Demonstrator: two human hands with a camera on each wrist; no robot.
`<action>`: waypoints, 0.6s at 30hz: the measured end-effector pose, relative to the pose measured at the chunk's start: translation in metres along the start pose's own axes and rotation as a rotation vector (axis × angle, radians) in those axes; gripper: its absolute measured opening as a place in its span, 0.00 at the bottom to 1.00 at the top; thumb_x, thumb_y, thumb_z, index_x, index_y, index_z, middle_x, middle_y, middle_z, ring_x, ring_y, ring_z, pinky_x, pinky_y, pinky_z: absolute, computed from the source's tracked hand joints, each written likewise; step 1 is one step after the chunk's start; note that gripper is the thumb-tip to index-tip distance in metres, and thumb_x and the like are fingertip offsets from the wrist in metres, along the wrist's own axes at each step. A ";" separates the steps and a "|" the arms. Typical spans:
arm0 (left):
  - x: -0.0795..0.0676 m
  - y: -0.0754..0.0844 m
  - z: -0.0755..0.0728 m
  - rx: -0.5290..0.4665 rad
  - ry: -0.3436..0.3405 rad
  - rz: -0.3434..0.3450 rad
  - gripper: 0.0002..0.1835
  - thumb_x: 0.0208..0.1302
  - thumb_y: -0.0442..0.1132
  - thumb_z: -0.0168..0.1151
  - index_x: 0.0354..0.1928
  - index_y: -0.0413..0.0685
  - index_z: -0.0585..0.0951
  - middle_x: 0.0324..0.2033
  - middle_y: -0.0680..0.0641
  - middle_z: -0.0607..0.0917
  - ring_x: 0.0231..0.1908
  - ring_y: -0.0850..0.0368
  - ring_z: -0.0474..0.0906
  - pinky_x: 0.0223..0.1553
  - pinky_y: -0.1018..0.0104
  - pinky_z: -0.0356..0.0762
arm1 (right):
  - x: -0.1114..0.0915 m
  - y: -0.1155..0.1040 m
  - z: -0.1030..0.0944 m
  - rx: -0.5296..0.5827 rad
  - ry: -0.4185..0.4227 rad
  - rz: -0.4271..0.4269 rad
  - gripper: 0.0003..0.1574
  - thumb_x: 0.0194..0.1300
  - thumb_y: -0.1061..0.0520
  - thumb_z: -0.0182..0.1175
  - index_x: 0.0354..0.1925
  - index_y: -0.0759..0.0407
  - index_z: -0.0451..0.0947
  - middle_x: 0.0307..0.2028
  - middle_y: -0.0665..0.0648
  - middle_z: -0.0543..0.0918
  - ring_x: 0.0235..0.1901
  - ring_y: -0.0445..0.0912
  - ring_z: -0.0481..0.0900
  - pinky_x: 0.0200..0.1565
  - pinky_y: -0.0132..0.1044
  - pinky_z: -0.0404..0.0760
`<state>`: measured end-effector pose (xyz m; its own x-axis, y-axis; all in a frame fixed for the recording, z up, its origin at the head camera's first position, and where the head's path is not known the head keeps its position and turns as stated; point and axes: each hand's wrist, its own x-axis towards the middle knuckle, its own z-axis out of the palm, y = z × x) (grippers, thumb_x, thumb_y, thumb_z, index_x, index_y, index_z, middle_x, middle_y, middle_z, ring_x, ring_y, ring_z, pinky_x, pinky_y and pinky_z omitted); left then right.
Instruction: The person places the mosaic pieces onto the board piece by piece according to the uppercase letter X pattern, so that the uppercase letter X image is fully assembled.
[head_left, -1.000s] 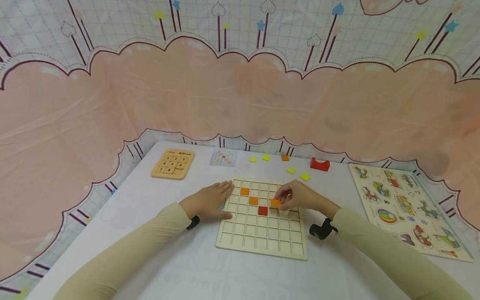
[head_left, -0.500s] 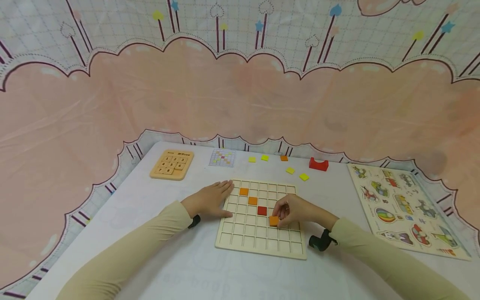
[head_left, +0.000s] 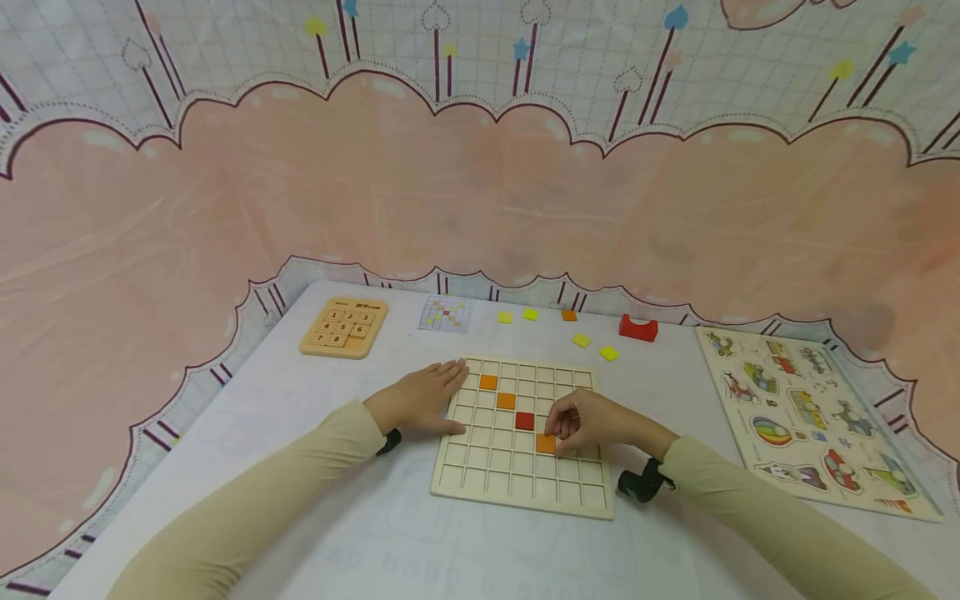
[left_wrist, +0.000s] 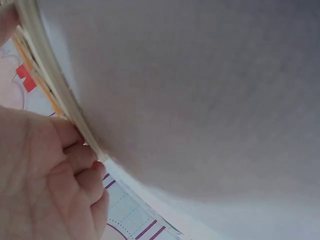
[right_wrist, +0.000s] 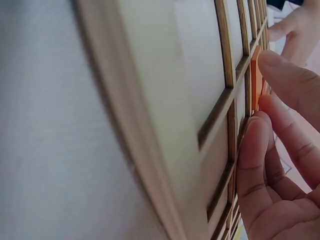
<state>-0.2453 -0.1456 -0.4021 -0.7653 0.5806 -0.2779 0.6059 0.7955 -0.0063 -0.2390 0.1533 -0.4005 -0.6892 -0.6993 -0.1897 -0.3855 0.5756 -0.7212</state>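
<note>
A light wooden grid board (head_left: 480,481) lies on the white table. My right hand (head_left: 590,418) pinches an orange square tile (head_left: 545,444) low over a cell of the board, just below and right of a red tile (head_left: 524,421). In the right wrist view the thumb and a fingertip touch opposite edges of this tile (right_wrist: 256,80), and other fingers rest on the grid. Two more orange tiles (head_left: 506,402) sit in cells up and to the left, making a diagonal with the red one. With fingers spread, my left hand (head_left: 418,399) rests on the board's left edge.
Behind the board lie several yellow tiles (head_left: 581,341), one orange tile (head_left: 569,315), a red notched block (head_left: 638,328) and a pattern card (head_left: 446,315). A wooden number puzzle (head_left: 345,328) is at the back left. On the right lies a picture puzzle board (head_left: 817,417).
My right hand has moved the orange tile toward me, from right of the red tile's upper side to below right of it, then lower against the board. The left hand stays put.
</note>
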 end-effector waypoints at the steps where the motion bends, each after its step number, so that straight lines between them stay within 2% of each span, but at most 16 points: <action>1: 0.000 0.000 0.000 0.004 -0.003 0.001 0.52 0.60 0.70 0.47 0.73 0.38 0.47 0.74 0.40 0.47 0.74 0.47 0.44 0.74 0.55 0.46 | 0.000 0.000 0.000 -0.001 -0.001 0.002 0.12 0.47 0.59 0.73 0.32 0.59 0.82 0.24 0.50 0.77 0.26 0.40 0.71 0.28 0.24 0.74; 11: 0.000 0.001 -0.002 0.012 -0.009 0.001 0.52 0.60 0.70 0.47 0.73 0.38 0.47 0.74 0.40 0.47 0.74 0.47 0.43 0.74 0.55 0.45 | 0.000 0.005 -0.003 0.017 -0.020 0.002 0.13 0.48 0.55 0.73 0.34 0.56 0.82 0.26 0.48 0.79 0.27 0.40 0.73 0.31 0.24 0.76; 18: 0.002 0.000 0.002 0.014 -0.004 -0.005 0.53 0.60 0.71 0.47 0.73 0.39 0.47 0.74 0.40 0.47 0.74 0.47 0.43 0.74 0.55 0.45 | -0.001 0.010 -0.016 0.080 -0.015 0.016 0.16 0.51 0.55 0.71 0.40 0.57 0.83 0.33 0.51 0.84 0.32 0.42 0.78 0.37 0.26 0.80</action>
<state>-0.2462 -0.1451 -0.4041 -0.7674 0.5760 -0.2815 0.6050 0.7959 -0.0207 -0.2518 0.1667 -0.3966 -0.6852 -0.6971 -0.2111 -0.3238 0.5511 -0.7690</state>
